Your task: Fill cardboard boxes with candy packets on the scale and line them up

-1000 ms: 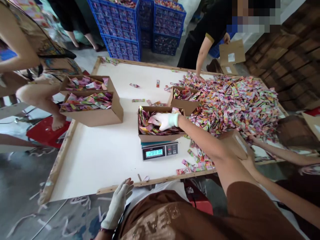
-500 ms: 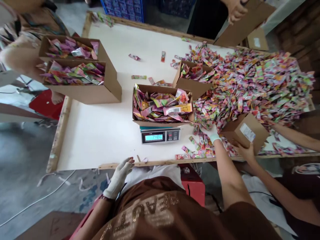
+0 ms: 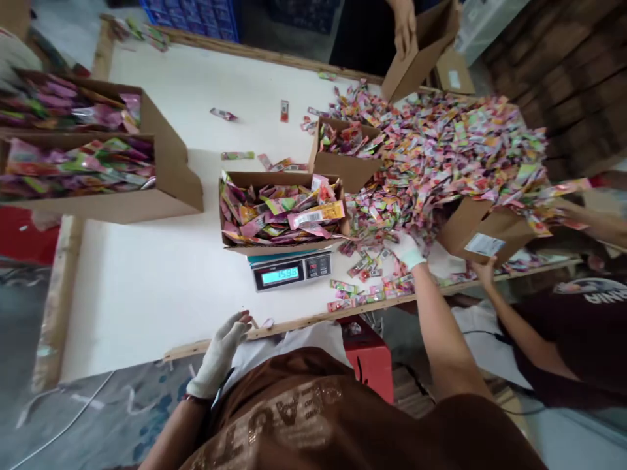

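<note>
My left hand [image 3: 220, 352], in a white glove, rests by the table's wooden front edge [image 3: 294, 323] with its fingers stretched out and nothing in it. Over at the near edge of a big heap of colourful packets [image 3: 441, 150], my gloved right hand [image 3: 406, 249] reaches down, its fingers buried among them. To its left, a cardboard box [image 3: 281, 245] full of packets stands on a small digital scale [image 3: 290, 271] with a lit display.
A second partly filled box [image 3: 349, 171] stands behind the scale. Two full boxes [image 3: 122, 205] sit at the left. A co-worker's hand [image 3: 484, 271] tips a box [image 3: 482, 228] at the heap's right. Another person holds a box [image 3: 421, 46] at the far side.
My right hand left the box on the scale and went right to the heap's near edge. The view tilted down and shifted. The co-worker's box moved into the heap.
</note>
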A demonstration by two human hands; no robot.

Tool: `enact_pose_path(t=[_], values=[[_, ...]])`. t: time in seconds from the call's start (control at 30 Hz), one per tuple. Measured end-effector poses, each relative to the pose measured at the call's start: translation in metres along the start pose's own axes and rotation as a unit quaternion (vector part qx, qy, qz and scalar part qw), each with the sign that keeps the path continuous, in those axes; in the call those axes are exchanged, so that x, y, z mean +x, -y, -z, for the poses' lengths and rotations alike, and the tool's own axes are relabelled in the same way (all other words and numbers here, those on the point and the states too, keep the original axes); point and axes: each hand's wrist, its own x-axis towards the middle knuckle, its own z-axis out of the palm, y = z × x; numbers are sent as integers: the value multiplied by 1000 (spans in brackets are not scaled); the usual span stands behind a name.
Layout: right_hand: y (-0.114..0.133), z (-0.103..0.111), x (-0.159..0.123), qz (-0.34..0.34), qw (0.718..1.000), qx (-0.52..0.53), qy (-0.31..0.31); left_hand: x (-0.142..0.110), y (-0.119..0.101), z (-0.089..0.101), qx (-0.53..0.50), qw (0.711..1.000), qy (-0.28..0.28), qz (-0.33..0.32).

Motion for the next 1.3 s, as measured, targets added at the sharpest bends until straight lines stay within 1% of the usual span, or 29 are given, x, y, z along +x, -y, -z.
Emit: enact_pose_path(t=[0.07,0.13,0.17,0.2,0.23,0.27,0.3,0.37,0.43,0.47,0.5,0.53,0.57,0.63,0.67,0.73,0.8,0.83,0.93,0.97,1.0,1.03,1.07,1.13,1.17,1.23,1.3], values=[[8,37,4,-3,1000,22,-17,4,-1,1,1,1000,18,-9],[32,71,12,38,995,88,-40,5,-2,1,-1,1000,25,-12],[50,83,18,76,988,127,-52,3,-3,1,-3,1000,22,-9],[72,88,24,118,978,164,-60,2,-4,1,-4,1000,18,-4],[95,87,32,159,967,192,-61,-1,-4,1,-5,1000,16,1],[118,78,40,192,958,208,-54,-4,-4,1,-6,1000,16,2],[141,62,48,216,951,216,-36,-6,-4,1,-7,1000,19,2],[177,19,64,254,946,198,28,-12,-2,3,-15,1000,22,-3],[199,-23,76,308,937,117,116,-17,3,8,-30,999,16,-5],[204,-38,80,332,928,78,152,-19,6,11,-39,999,10,-7],[206,-47,82,353,918,52,175,-21,9,15,-49,999,2,-10],[205,-50,82,369,910,45,181,-23,11,19,-59,998,-5,-14],[203,-48,80,381,906,60,172,-24,13,23,-66,998,-12,-18],[198,-32,73,388,904,118,132,-24,13,31,-68,997,-24,-22],[195,-21,68,378,907,151,103,-23,10,34,-62,997,-29,-24],[190,0,57,327,922,206,29,-20,-4,38,-43,998,-31,-39],[181,18,48,263,934,233,-65,-15,-30,41,-29,996,-35,-79],[174,26,43,238,934,240,-118,-13,-46,42,-24,993,-41,-110],[139,49,26,192,911,245,-271,-11,-106,43,-10,969,-81,-233],[123,54,19,176,903,242,-308,-13,-127,43,-4,957,-89,-275],[107,57,11,153,900,241,-330,-15,-147,42,1,945,-96,-313],[90,59,2,121,904,244,-330,-19,-166,41,6,933,-98,-346],[75,58,-6,82,912,249,-314,-23,-184,39,14,923,-94,-374],[50,52,-21,13,930,254,-267,-29,-214,33,33,908,-79,-410],[42,47,-27,-9,936,249,-248,-31,-227,29,49,903,-70,-421],[33,39,-34,-20,944,226,-239,-32,-247,19,93,894,-61,-434],[34,35,-37,-8,949,210,-237,-30,-263,8,136,882,-55,-448]])
